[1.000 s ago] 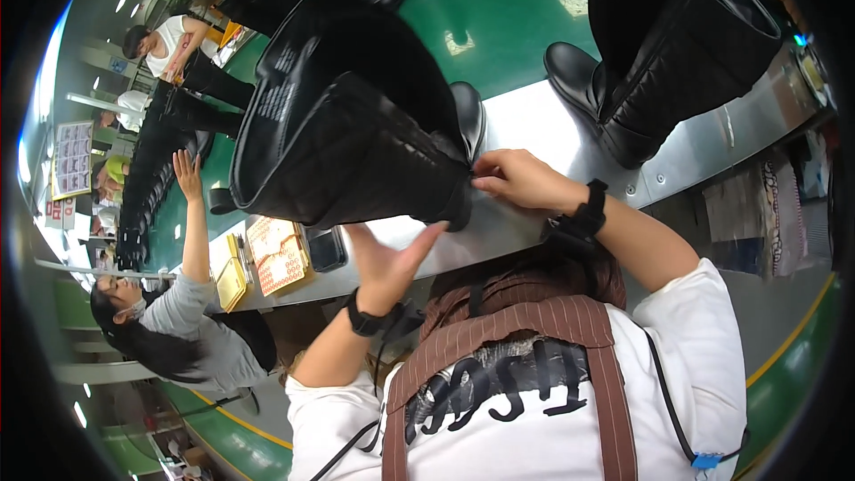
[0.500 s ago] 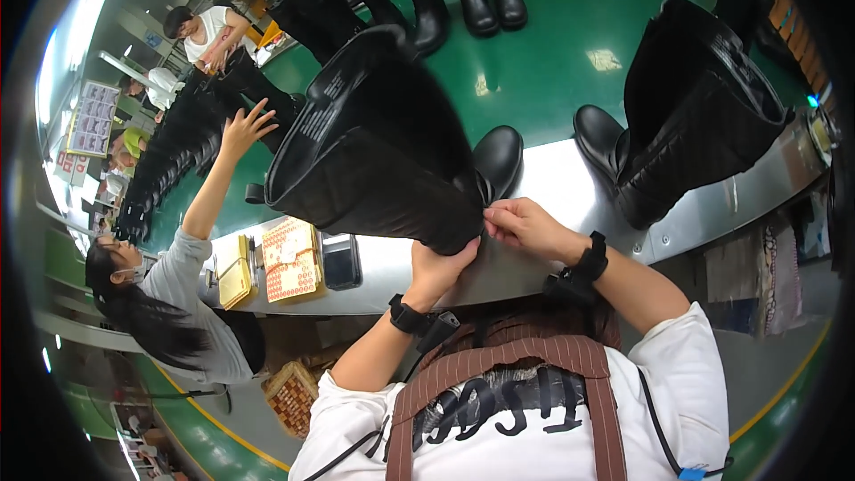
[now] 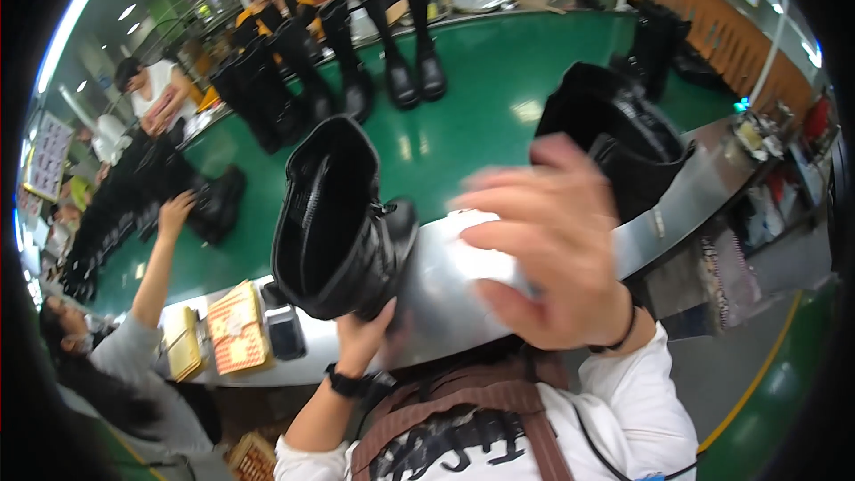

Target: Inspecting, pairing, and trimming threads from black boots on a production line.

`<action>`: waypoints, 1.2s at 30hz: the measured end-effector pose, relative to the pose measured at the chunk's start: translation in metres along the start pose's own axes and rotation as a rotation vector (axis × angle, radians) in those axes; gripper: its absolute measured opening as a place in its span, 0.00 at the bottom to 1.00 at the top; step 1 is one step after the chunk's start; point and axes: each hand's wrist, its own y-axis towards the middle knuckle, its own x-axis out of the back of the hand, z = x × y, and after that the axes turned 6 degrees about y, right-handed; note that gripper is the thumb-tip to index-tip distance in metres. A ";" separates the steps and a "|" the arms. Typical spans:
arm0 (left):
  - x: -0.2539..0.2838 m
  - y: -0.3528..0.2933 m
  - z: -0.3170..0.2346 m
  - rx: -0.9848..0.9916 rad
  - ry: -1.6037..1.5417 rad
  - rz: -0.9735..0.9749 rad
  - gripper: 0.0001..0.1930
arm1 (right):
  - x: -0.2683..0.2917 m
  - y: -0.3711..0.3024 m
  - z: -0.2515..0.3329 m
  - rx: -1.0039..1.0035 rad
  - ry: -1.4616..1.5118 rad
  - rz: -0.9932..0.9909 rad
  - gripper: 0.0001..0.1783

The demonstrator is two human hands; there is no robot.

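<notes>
A tall black boot (image 3: 363, 254) stands on the metal edge of the table, tilted a little toward me, its wide shaft facing up. Low at the back of this boot, my left hand (image 3: 363, 338) is closed around the heel. My right hand (image 3: 557, 249) is raised close to the camera, off the boot, blurred by motion; its fingers are spread and nothing shows between them. Behind that hand a second black boot (image 3: 614, 156) stands to the right, its foot mostly hidden.
Several black boots (image 3: 401, 71) stand along the far side of the green table (image 3: 472, 89). A co-worker's arm (image 3: 151, 267) reaches toward boots (image 3: 214, 205) at the left. Notebooks (image 3: 236, 330) and a dark phone-like device (image 3: 286, 332) lie on the near metal edge.
My right hand has left the boot's ankle and risen toward the camera, its fingers spreading. The left stays on the boot, whose shaft has swung upright. The co-worker's hand now touches a boot.
</notes>
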 end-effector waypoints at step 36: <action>-0.148 0.120 -0.171 -0.737 0.133 -0.183 0.07 | 0.087 -0.076 -0.039 -0.293 -0.019 -0.156 0.11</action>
